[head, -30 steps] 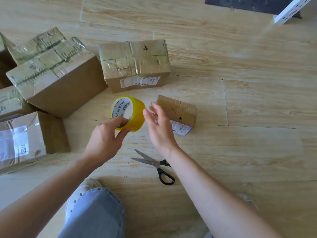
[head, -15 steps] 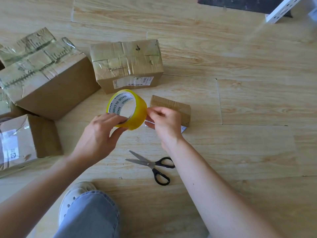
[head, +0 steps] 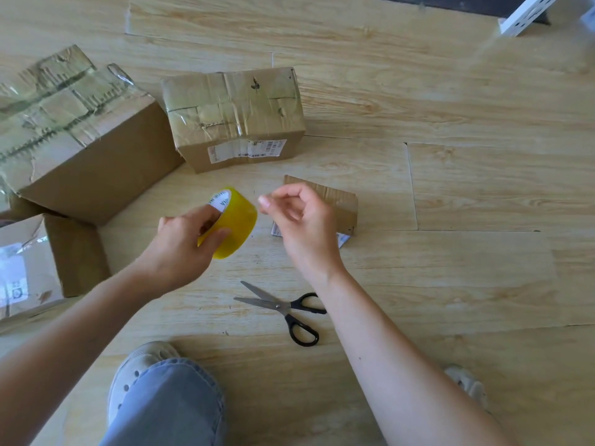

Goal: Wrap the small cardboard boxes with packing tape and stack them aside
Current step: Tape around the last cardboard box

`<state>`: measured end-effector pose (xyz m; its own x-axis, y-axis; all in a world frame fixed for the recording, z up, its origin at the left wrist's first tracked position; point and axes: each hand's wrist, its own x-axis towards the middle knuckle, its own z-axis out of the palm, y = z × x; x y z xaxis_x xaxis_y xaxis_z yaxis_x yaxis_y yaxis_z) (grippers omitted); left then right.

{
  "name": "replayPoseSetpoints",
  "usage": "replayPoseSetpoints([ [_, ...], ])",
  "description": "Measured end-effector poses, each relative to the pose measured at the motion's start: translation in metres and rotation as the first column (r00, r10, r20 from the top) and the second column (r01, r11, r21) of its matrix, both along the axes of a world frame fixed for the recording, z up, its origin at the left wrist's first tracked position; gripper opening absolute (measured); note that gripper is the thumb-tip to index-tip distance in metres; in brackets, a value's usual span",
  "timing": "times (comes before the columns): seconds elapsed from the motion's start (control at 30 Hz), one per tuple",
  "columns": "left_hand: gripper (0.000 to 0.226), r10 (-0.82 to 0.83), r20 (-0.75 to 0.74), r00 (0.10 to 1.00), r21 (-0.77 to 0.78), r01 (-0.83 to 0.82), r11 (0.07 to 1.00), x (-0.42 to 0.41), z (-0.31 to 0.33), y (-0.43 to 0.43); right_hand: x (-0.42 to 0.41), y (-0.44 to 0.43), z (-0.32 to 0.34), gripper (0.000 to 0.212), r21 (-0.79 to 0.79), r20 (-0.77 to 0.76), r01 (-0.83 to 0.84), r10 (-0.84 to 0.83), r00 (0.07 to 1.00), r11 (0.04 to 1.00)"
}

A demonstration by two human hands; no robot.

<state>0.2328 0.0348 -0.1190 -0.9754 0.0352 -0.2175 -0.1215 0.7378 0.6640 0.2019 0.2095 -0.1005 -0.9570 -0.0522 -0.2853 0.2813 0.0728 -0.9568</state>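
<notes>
Taped boxes (head: pixel 235 104) sit far and left; wrapping of the small box (head: pixel 343 204) looks not yet begun. It lies just beyond the right hand (head: pixel 302 230), whose fingers curl, perhaps pinching tape; I cannot tell. The left hand (head: pixel 180 249) grips the tape roll (head: pixel 236 226).

Light wood-plank floor (head: pixel 467 194). Far left: large taped box (head: pixel 80 140); a labelled box (head: pixel 48 262) lies nearer, beside it. Far centre: medium taped box (head: pixel 235 114). Centre: small flat box (head: pixel 341 204), partly hidden. Near centre: black-handled scissors (head: pixel 283 309), blades parted.
</notes>
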Motion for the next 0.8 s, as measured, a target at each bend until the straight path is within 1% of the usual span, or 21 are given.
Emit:
replayPoseSetpoints([
  [0.07,0.012,-0.039,0.108,0.993,0.171,0.020,0.985,0.003,0.004,0.002,-0.006,0.001,0.003,0.019,0.019,-0.023,0.012,-0.011,1.000,1.000],
  [0.13,0.018,-0.036,0.173,0.984,0.331,-0.023,0.943,0.004,0.009,0.008,-0.012,0.001,0.005,0.022,0.062,-0.058,0.026,-0.022,0.998,0.998],
  [0.17,0.021,-0.048,0.194,0.980,0.405,-0.035,0.914,0.005,0.014,0.010,-0.014,0.002,0.006,0.022,0.078,-0.069,0.037,-0.031,0.997,0.996],
  [0.23,0.024,-0.137,0.257,0.957,0.557,-0.031,0.830,0.006,0.024,0.012,-0.019,0.008,0.006,0.019,0.084,-0.065,0.067,-0.062,0.996,0.994],
  [0.27,0.023,-0.184,0.288,0.940,0.597,-0.026,0.802,0.005,0.027,0.009,-0.021,0.013,0.007,0.018,0.069,-0.052,0.085,-0.082,0.995,0.994],
  [0.3,0.023,-0.204,0.299,0.932,0.597,-0.016,0.802,0.002,0.027,0.004,-0.022,0.017,0.007,0.017,0.047,-0.040,0.101,-0.099,0.994,0.994],
  [0.33,0.026,-0.199,0.294,0.935,0.551,0.004,0.834,-0.002,0.027,0.000,-0.023,0.021,0.008,0.016,0.023,-0.033,0.124,-0.123,0.992,0.992],
  [0.37,0.032,-0.166,0.285,0.944,0.455,0.020,0.890,-0.006,0.022,-0.005,-0.023,0.023,0.009,0.016,-0.001,-0.029,0.157,-0.157,0.987,0.988],
  [0.4,0.042,-0.103,0.289,0.952,0.301,0.012,0.954,-0.009,0.018,-0.007,-0.023,0.026,0.011,0.017,-0.024,-0.029,0.194,-0.194,0.980,0.981],
  [0.43,0.052,-0.023,0.301,0.953,0.138,-0.019,0.990,-0.012,0.012,-0.009,-0.024,0.029,0.013,0.018,-0.044,-0.038,0.218,-0.220,0.975,0.975],
  [0.47,0.059,0.049,0.323,0.945,0.040,-0.065,0.997,-0.011,0.009,-0.012,-0.025,0.031,0.015,0.018,-0.056,-0.048,0.222,-0.225,0.973,0.973],
  [0.5,0.062,0.082,0.347,0.934,0.042,-0.102,0.994,-0.009,0.006,-0.016,-0.027,0.034,0.017,0.018,-0.056,-0.050,0.229,-0.231,0.972,0.972],
  [0.53,0.063,0.071,0.366,0.928,0.129,-0.126,0.984,-0.006,0.005,-0.020,-0.028,0.039,0.017,0.017,-0.045,-0.037,0.254,-0.256,0.966,0.966],
  [0.57,0.065,0.031,0.376,0.926,0.242,-0.130,0.961,-0.003,0.006,-0.024,-0.030,0.045,0.017,0.017,-0.036,-0.012,0.301,-0.302,0.953,0.953],
  [0.6,0.065,-0.004,0.384,0.923,0.320,-0.129,0.939,-0.002,0.011,-0.026,-0.030,0.052,0.017,0.017,-0.040,0.016,0.359,-0.358,0.934,0.933],
  [0.63,0.062,-0.016,0.374,0.927,0.325,-0.115,0.939,-0.005,0.014,-0.026,-0.031,0.058,0.016,0.017,-0.060,0.041,0.411,-0.409,0.912,0.910],
  [0.67,0.058,-0.007,0.345,0.939,0.278,-0.095,0.956,-0.009,0.016,-0.026,-0.029,0.063,0.014,0.017,-0.085,0.060,0.454,-0.450,0.891,0.887],
  [0.7,0.058,0.019,0.296,0.955,0.172,-0.073,0.982,-0.016,0.014,-0.025,-0.027,0.068,0.013,0.018,-0.102,0.070,0.492,-0.487,0.871,0.865],
  [0.73,0.061,0.053,0.249,0.967,0.033,-0.063,0.997,-0.024,0.013,-0.023,-0.024,0.072,0.011,0.018,-0.107,0.068,0.524,-0.520,0.852,0.845],
  [0.77,0.062,0.090,0.227,0.970,-0.089,-0.071,0.993,-0.033,0.014,-0.020,-0.021,0.075,0.010,0.019,-0.104,0.061,0.545,-0.542,0.838,0.832],
  [0.8,0.063,0.120,0.227,0.966,-0.164,-0.083,0.983,-0.040,0.016,-0.016,-0.019,0.077,0.008,0.020,-0.098,0.057,0.556,-0.553,0.831,0.826],
])
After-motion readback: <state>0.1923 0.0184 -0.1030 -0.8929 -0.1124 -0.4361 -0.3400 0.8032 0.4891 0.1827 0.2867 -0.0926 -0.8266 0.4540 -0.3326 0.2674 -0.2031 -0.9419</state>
